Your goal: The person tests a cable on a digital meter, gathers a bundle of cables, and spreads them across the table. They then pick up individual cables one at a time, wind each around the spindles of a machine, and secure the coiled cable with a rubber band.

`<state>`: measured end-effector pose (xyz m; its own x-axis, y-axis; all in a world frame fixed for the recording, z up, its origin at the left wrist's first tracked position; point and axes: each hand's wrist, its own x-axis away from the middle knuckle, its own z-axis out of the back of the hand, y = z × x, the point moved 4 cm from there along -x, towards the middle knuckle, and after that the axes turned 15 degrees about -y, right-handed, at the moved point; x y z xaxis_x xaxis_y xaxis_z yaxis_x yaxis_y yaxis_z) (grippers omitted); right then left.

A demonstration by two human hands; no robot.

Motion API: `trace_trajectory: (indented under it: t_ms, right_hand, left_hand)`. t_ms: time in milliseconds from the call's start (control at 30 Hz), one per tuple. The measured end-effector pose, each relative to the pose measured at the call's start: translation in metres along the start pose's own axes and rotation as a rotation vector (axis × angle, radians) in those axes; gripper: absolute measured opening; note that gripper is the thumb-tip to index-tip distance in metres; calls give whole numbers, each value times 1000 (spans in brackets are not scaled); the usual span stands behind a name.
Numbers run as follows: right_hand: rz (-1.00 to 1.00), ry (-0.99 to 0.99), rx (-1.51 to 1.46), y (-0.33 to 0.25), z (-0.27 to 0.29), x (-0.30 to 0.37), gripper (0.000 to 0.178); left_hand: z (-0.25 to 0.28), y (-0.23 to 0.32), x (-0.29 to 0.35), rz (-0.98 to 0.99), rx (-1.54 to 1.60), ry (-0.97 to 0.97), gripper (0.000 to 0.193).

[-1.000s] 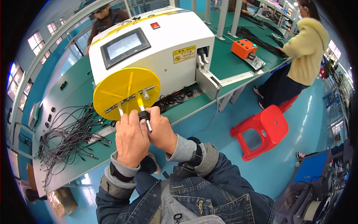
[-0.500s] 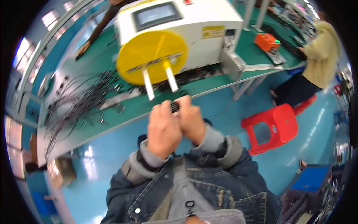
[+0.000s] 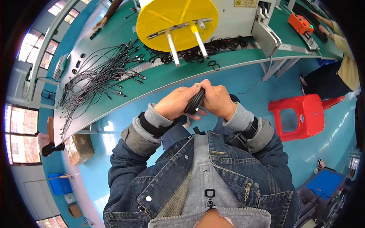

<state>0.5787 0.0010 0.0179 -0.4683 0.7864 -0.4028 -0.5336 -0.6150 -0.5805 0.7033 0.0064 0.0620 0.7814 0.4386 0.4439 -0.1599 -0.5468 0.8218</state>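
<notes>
Between my two hands is a coiled black cable (image 3: pixel 195 102), bundled tight, with a small light-coloured tip at its lower end. My left hand (image 3: pixel 175 102) wraps it from the left, thumb on top and some fingers showing underneath. On the other side my right hand (image 3: pixel 219 100) grips the coil's upper right part with bent fingers. Both hands are in front of the table edge, below a yellow disc (image 3: pixel 176 24) with two white rods. Several loose black cables (image 3: pixel 97 76) with plugs lie spread on the green table to the left.
Small black rings (image 3: pixel 194 56) lie along a metal ruler strip under the white machine (image 3: pixel 235 24). An orange box (image 3: pixel 300 23) sits at the far right of the table (image 3: pixel 152 81). A red stool (image 3: pixel 304 117) stands right of me. Other people's arms show at the back left and far right.
My hands have turned the bundle, so more of the coil shows, and my left hand now lies along its side. The head view has shifted, bringing the table's cables and rings into sharper sight.
</notes>
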Motion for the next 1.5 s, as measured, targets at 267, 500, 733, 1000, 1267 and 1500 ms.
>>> trace_trajectory:
  t_ms: [267, 500, 733, 1000, 1267, 1500]
  right_hand:
    - [-59, -113, 57, 17, -7, 4, 23]
    - [47, -53, -15, 9, -4, 16, 24]
    - [-102, -142, -128, 28, -13, 17, 22]
    - [-289, -262, -273, 30, -36, 16, 18]
    - [-131, -279, 175, 18, -32, 7, 21]
    - [-90, -400, 88, 17, -1, -1, 33]
  left_hand:
    - [8, -10, -26, 162, -285, 20, 46]
    - [12, -15, -33, -72, -1002, 108, 32]
    - [30, -41, -56, 101, -565, -198, 21]
    - [37, -53, -40, 148, -330, -158, 9]
    - [24, -46, -37, -106, -326, -85, 23]
    - [45, -59, -51, -9, -260, -183, 24]
